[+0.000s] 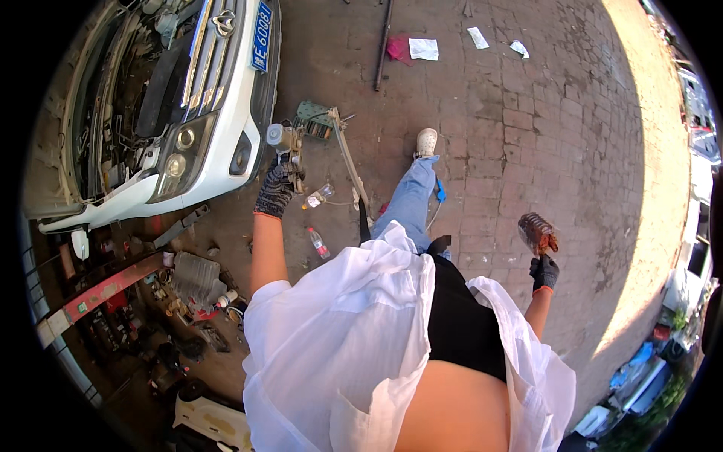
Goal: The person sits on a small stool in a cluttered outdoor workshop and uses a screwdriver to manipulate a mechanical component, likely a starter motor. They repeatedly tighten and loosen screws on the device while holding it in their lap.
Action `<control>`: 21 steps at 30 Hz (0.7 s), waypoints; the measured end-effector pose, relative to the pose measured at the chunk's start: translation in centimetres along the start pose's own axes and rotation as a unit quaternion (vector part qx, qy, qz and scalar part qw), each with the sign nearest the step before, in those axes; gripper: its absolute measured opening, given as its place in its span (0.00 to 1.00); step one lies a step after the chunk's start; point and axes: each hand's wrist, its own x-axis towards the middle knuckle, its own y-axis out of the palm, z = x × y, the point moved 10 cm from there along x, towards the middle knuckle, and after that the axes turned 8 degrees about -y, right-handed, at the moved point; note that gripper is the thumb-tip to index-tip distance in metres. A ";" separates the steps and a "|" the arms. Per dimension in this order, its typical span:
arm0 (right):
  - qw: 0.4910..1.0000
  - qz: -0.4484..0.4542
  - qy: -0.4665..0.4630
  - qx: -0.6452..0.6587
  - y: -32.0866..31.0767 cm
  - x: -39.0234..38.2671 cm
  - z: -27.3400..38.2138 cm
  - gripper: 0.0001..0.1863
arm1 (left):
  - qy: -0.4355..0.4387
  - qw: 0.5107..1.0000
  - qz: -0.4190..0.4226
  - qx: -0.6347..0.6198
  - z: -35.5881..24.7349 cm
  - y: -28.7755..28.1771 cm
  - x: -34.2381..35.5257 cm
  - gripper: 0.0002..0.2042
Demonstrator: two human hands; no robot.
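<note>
My left hand [276, 187], in a dark speckled glove, is closed around a metal part with a translucent plastic cap or reservoir [283, 137], held near the car's bumper. My right hand [544, 271], in a similar glove, grips a ribbed clear plastic object with rusty brown material in it [536, 232], out to my right. Below my left hand and beside it, a green metal tool with slots [313, 119] and a long pale bar [346, 151] sit low near my leg. Two plastic bottles [318, 241] lie on the paving.
A white car front [226, 151] with open engine bay fills the upper left. Loose parts, a red beam [120, 280] and a metal casing [197, 282] crowd the lower left. A dark pipe [382, 45] and papers [423, 49] lie ahead. Vehicles and debris [640, 377] line the right edge.
</note>
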 end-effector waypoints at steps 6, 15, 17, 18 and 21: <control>0.998 -0.064 0.026 0.005 5.5 9.8 10.6 0.10 | -0.026 0.988 0.104 -0.109 -11.5 11.8 12.5 0.26; 0.991 -0.042 0.114 0.047 15.2 26.8 21.2 0.09 | 0.031 0.982 0.157 -0.099 -28.3 26.4 31.5 0.32; 0.993 -0.029 0.111 0.030 19.4 32.8 26.1 0.09 | 0.033 0.984 0.116 -0.129 -30.4 25.2 37.6 0.31; 0.994 -0.025 0.102 0.019 21.3 36.5 29.4 0.10 | -0.001 0.976 0.149 -0.159 -32.3 29.0 40.1 0.31; 0.996 -0.019 0.087 -0.009 27.5 46.6 39.2 0.11 | 0.008 0.994 0.029 -0.103 -36.2 28.6 47.5 0.29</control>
